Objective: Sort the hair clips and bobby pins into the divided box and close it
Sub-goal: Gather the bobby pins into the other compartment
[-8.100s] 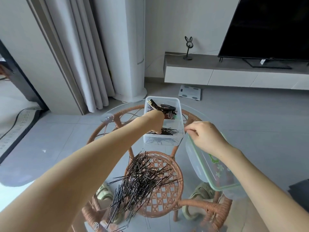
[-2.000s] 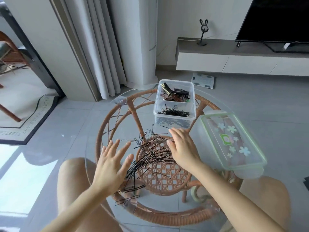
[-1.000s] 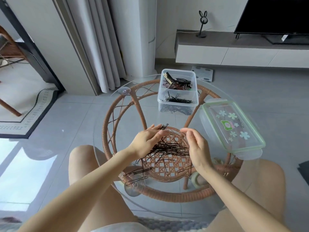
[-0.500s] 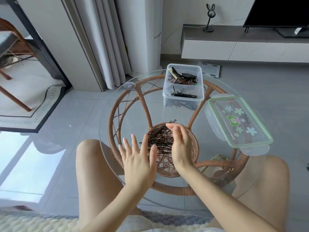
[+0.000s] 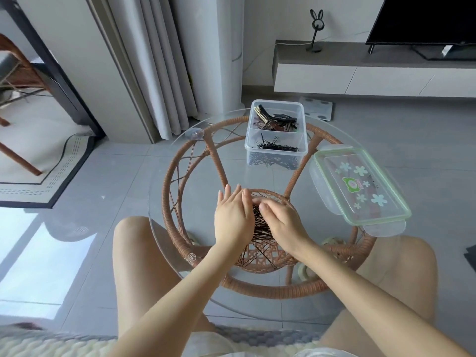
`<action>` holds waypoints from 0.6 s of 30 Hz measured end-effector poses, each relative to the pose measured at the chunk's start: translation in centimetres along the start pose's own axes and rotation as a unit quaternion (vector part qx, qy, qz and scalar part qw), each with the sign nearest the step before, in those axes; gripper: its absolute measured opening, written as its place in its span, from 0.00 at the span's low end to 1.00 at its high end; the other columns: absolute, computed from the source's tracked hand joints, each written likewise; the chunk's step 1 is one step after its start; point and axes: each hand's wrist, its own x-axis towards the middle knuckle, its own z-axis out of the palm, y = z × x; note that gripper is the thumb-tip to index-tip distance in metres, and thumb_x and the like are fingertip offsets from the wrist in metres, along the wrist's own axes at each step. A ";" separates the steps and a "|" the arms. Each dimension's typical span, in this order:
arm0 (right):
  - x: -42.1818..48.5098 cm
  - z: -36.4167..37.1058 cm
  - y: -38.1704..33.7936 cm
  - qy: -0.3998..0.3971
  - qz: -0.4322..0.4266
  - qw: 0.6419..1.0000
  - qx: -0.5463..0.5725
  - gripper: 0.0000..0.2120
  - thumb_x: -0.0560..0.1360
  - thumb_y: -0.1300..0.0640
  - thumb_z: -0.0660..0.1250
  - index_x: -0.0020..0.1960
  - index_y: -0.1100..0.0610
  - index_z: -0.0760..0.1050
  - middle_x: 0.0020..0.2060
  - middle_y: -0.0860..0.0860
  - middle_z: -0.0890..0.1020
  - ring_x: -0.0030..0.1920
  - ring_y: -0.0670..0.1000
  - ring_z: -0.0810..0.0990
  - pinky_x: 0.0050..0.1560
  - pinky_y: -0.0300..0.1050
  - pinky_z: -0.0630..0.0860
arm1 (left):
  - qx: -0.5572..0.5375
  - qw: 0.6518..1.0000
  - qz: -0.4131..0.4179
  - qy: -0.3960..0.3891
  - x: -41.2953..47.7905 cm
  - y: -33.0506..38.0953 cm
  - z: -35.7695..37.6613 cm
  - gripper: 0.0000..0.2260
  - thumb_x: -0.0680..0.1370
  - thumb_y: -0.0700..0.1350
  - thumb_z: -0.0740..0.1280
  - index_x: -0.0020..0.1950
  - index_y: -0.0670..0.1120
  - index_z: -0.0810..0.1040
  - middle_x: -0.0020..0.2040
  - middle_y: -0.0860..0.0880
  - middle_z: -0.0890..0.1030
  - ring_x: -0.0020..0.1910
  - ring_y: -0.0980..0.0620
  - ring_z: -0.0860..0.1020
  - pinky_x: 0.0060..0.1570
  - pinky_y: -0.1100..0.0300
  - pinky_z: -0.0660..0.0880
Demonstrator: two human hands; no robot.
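Left hand [image 5: 233,217] and right hand [image 5: 283,224], fingers [image 5: 228,195] released, corral bobby pins [image 5: 261,226]; lid [image 5: 360,176] writing illegible.

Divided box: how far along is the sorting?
Done: clear plastic divided box holds dark hair clips in its far compartment, some black bobby pins in the near one. In hand: left hand and right hand squeeze the loose pin pile. Remaining: move it, fit the green-rimmed lid.

Bright daylight, glare left, wide-angle warp
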 end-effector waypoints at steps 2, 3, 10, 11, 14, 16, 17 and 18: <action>-1.3 -0.7 -0.1 -0.008 0.015 0.999 0.032 0.16 0.79 0.54 0.54 0.62 0.56 0.74 0.59 0.50 0.80 0.58 0.41 0.76 0.62 0.34 0.70 | -0.055 0.998 -0.020 -0.004 -0.2 0.3 -0.5 0.22 0.82 0.48 0.46 0.59 0.40 0.77 0.66 0.42 0.75 0.73 0.47 0.62 0.72 0.57 0.55; -1.9 -1.2 -0.2 -0.012 0.022 0.999 0.042 0.15 0.79 0.55 0.55 0.62 0.56 0.74 0.59 0.50 0.79 0.59 0.40 0.75 0.62 0.35 0.70 | -0.096 0.995 -0.027 -0.015 -0.4 0.4 -1.0 0.22 0.82 0.49 0.47 0.59 0.41 0.77 0.64 0.43 0.77 0.72 0.48 0.64 0.71 0.58 0.58; -4.2 -5.3 -0.5 -0.154 0.012 0.969 -0.191 0.43 0.66 0.39 0.69 0.73 0.47 0.53 0.71 0.38 0.56 0.71 0.40 0.54 0.72 0.45 0.52 | -0.029 0.988 0.001 -0.154 -0.1 -2.6 -7.2 0.29 0.70 0.68 0.57 0.66 0.53 0.71 0.66 0.51 0.74 0.64 0.51 0.71 0.66 0.49 0.67; -4.2 -5.4 -0.4 -0.175 0.015 0.951 -0.255 0.49 0.64 0.35 0.68 0.75 0.48 0.47 0.74 0.41 0.52 0.73 0.44 0.50 0.72 0.46 0.48 | 0.054 0.981 0.013 -0.186 -0.2 -2.9 -8.1 0.35 0.66 0.72 0.57 0.68 0.55 0.68 0.67 0.51 0.71 0.66 0.50 0.69 0.67 0.47 0.66; -3.9 -4.5 -0.3 -0.185 -0.009 0.904 -0.384 0.56 0.60 0.28 0.64 0.75 0.51 0.41 0.76 0.48 0.49 0.74 0.51 0.48 0.73 0.51 0.46 | 0.238 0.930 0.053 -0.276 -1.3 -2.7 -9.1 0.45 0.61 0.74 0.62 0.73 0.60 0.52 0.69 0.50 0.65 0.67 0.50 0.63 0.65 0.50 0.67; -3.2 -3.5 -0.5 -0.164 -0.032 0.907 -0.387 0.53 0.61 0.30 0.65 0.75 0.53 0.46 0.74 0.50 0.56 0.72 0.52 0.53 0.72 0.51 0.51 | 0.289 0.907 0.105 -0.286 -2.2 -2.2 -8.4 0.48 0.62 0.71 0.66 0.74 0.61 0.45 0.68 0.49 0.64 0.67 0.50 0.62 0.64 0.54 0.67; -2.7 -3.0 -0.7 -0.153 -0.040 0.915 -0.371 0.50 0.63 0.33 0.67 0.75 0.54 0.49 0.72 0.50 0.60 0.71 0.52 0.56 0.71 0.50 0.55 | 0.298 0.905 0.128 -0.276 -2.4 -2.0 -7.8 0.48 0.62 0.69 0.67 0.74 0.60 0.44 0.68 0.49 0.64 0.66 0.50 0.63 0.64 0.54 0.67; -2.3 -2.7 -0.8 -0.146 -0.044 0.924 -0.351 0.46 0.65 0.37 0.69 0.74 0.54 0.53 0.70 0.51 0.64 0.69 0.53 0.59 0.70 0.50 0.59 | 0.300 0.906 0.145 -0.262 -2.4 -1.7 -7.3 0.49 0.62 0.68 0.68 0.74 0.59 0.45 0.68 0.48 0.64 0.66 0.49 0.63 0.65 0.55 0.67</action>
